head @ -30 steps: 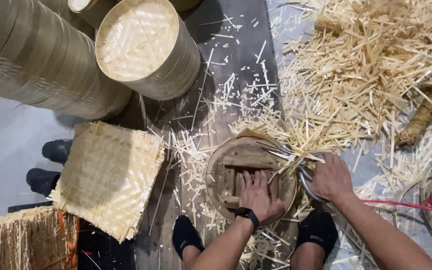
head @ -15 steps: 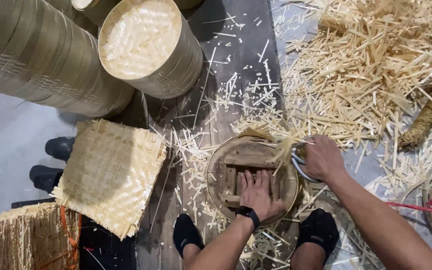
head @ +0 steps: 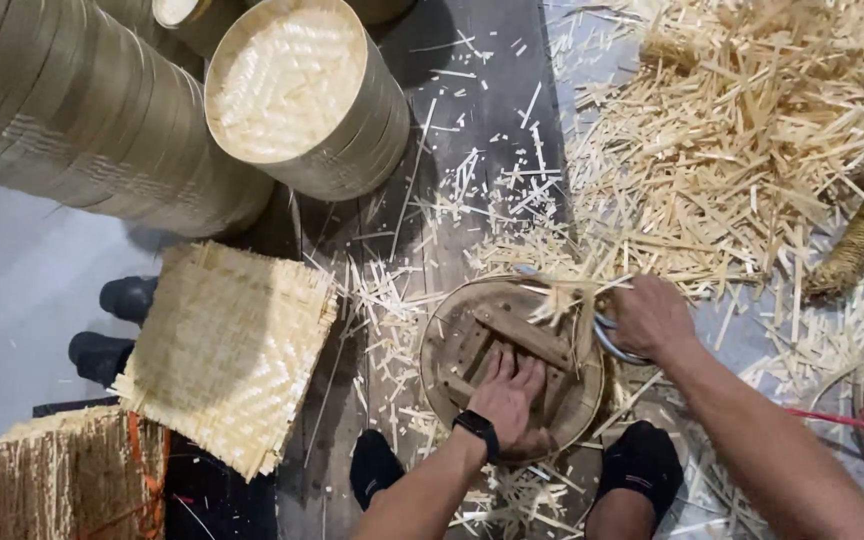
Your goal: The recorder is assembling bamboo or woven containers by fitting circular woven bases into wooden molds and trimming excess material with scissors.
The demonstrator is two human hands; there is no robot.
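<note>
A round bamboo steamer frame (head: 440, 345) with wooden cross slats lies on the dark floorboards between my feet. My left hand (head: 508, 392), with a black watch on the wrist, presses flat on the slats. My right hand (head: 649, 317) grips large metal scissors (head: 607, 340) at the frame's right rim, where pale bamboo strip ends (head: 562, 298) stick out over the edge. The scissor blades are mostly hidden behind the strips.
Woven square bamboo mats (head: 227, 350) lie to the left, with another bundle (head: 52, 475) at lower left. Tall stacks of round bamboo steamers (head: 302, 95) stand at the top left. A big heap of bamboo offcuts (head: 752, 140) covers the right. A person's black shoes (head: 117, 325) show at left.
My right hand with the scissors has moved left and up along the frame's rim. The left hand stays pressed on the slats.
</note>
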